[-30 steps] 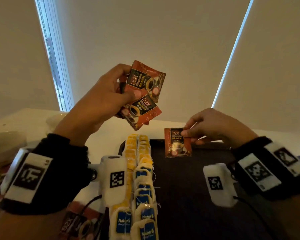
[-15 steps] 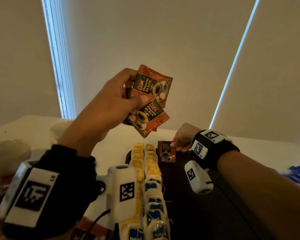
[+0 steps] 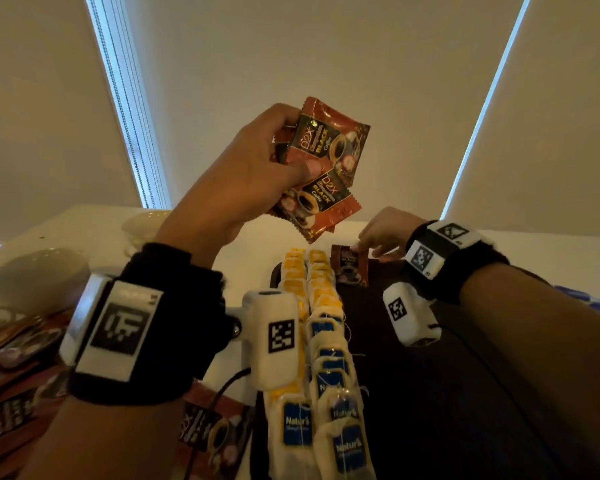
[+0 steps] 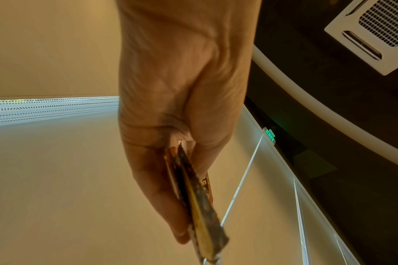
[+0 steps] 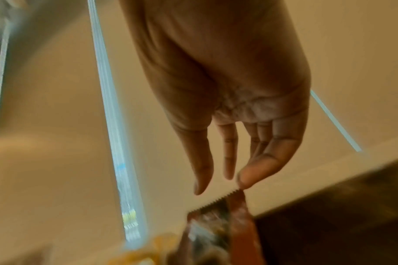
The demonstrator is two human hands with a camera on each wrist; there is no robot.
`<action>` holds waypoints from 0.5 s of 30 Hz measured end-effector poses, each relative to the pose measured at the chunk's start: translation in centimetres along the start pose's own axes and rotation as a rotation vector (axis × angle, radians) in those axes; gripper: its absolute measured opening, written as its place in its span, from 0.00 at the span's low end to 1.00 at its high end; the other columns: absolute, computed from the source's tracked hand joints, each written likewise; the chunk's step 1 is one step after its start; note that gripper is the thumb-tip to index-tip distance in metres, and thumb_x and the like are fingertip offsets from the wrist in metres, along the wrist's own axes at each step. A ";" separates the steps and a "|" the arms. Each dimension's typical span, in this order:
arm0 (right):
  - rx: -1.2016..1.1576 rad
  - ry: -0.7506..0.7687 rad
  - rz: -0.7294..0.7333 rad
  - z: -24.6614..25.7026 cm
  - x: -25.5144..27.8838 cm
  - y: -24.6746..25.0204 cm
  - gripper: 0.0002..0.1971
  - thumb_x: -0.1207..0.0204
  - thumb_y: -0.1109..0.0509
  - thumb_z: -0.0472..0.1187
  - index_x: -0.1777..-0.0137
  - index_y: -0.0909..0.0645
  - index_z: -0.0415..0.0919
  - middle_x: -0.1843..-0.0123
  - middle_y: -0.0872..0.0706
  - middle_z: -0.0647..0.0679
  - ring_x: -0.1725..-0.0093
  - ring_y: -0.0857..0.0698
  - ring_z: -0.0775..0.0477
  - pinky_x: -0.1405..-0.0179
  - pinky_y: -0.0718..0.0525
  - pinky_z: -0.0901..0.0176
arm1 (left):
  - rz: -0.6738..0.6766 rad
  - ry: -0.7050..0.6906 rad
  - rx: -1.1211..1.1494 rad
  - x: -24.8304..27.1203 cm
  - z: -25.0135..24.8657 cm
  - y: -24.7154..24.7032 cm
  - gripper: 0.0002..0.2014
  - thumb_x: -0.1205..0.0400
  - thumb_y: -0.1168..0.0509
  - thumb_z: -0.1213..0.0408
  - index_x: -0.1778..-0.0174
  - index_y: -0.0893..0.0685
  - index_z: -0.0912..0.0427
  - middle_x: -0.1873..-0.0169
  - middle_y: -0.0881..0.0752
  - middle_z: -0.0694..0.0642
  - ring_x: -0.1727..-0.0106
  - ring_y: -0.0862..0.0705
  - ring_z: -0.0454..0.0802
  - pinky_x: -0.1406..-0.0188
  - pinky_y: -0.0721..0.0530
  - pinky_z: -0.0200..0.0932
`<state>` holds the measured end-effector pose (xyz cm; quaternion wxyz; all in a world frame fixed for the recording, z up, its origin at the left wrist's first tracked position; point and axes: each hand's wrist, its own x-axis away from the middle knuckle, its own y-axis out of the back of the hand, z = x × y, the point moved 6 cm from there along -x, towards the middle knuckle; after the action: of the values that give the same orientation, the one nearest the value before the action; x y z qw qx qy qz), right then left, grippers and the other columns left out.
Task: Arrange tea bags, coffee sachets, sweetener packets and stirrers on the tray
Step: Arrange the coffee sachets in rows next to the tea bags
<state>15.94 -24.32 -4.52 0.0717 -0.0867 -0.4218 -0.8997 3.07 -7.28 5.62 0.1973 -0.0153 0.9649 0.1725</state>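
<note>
Blue-labelled tea bags [image 3: 321, 403] line the dark tray [image 3: 430, 393] nearest me, the left hand [image 3: 243, 174] above grips several coffee sachets [image 3: 321, 157], and the right hand [image 3: 383, 233], grip loosely open, touches one sachet [image 3: 349, 268] at the tray's far end.

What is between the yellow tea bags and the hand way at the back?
One coffee sachet, lying on the tray beside the tea bags, the right hand touching its corner; head view.

We see red-brown coffee sachets [image 3: 326, 161] fanned at centre frame, one sachet [image 3: 349, 269] on the dark tray's [image 3: 465, 410] far end, beside two tea-bag rows [image 3: 321, 348].
</note>
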 end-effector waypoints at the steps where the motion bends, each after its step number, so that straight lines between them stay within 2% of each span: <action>1: -0.060 0.033 -0.013 0.6 0.8 0.4 0.21 0.29 0.23 0.37 0.39 0.20 0.27 0.48 0.15 0.35 0.57 0.18 0.45 0.62 0.18 0.57 | 0.007 0.006 -0.009 -0.1 0.1 -0.2 0.16 0.19 0.32 0.66 0.39 0.27 0.46 0.47 0.14 0.45 0.52 0.12 0.44 0.65 0.12 0.39; 5: -0.285 0.203 -0.049 3.3 5.5 2.0 0.13 0.20 0.34 0.48 0.46 0.21 0.37 0.53 0.16 0.45 0.61 0.18 0.51 0.62 0.16 0.60 | 0.064 0.031 -0.059 -0.1 0.7 -1.0 0.17 0.20 0.32 0.65 0.39 0.27 0.46 0.48 0.15 0.45 0.55 0.12 0.43 0.69 0.14 0.33; 7: -0.447 0.297 -0.035 4.2 8.1 2.6 0.14 0.18 0.38 0.51 0.50 0.19 0.41 0.55 0.14 0.47 0.62 0.16 0.52 0.65 0.15 0.62 | 0.122 0.039 -0.099 0.1 1.0 -1.4 0.19 0.20 0.32 0.65 0.36 0.27 0.47 0.47 0.16 0.44 0.52 0.13 0.44 0.68 0.15 0.33; 9: -0.562 0.363 -0.015 4.5 10.4 3.1 0.18 0.17 0.44 0.55 0.47 0.19 0.43 0.57 0.14 0.47 0.62 0.13 0.51 0.65 0.13 0.61 | 0.189 0.047 -0.142 0.2 1.1 -2.0 0.20 0.20 0.33 0.68 0.35 0.26 0.46 0.46 0.17 0.45 0.48 0.15 0.46 0.66 0.16 0.34; 12: -0.540 0.418 -0.028 4.6 12.5 3.2 0.21 0.17 0.50 0.59 0.45 0.19 0.48 0.56 0.14 0.48 0.60 0.13 0.52 0.65 0.12 0.62 | 0.244 0.092 -0.135 0.4 1.2 -2.2 0.19 0.19 0.36 0.72 0.41 0.24 0.43 0.49 0.18 0.47 0.54 0.14 0.48 0.76 0.18 0.31; 15: -0.416 0.461 -0.067 4.7 13.1 2.8 0.22 0.20 0.46 0.62 0.43 0.21 0.46 0.56 0.15 0.49 0.61 0.13 0.52 0.64 0.10 0.60 | 0.272 0.123 -0.137 0.5 1.1 -2.8 0.16 0.21 0.32 0.67 0.44 0.24 0.41 0.51 0.15 0.47 0.56 0.13 0.48 0.77 0.19 0.31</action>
<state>4.19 -23.20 3.37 0.1165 0.1209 -0.2041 -0.9645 3.31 -9.53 3.54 0.1110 0.0916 0.9544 0.2617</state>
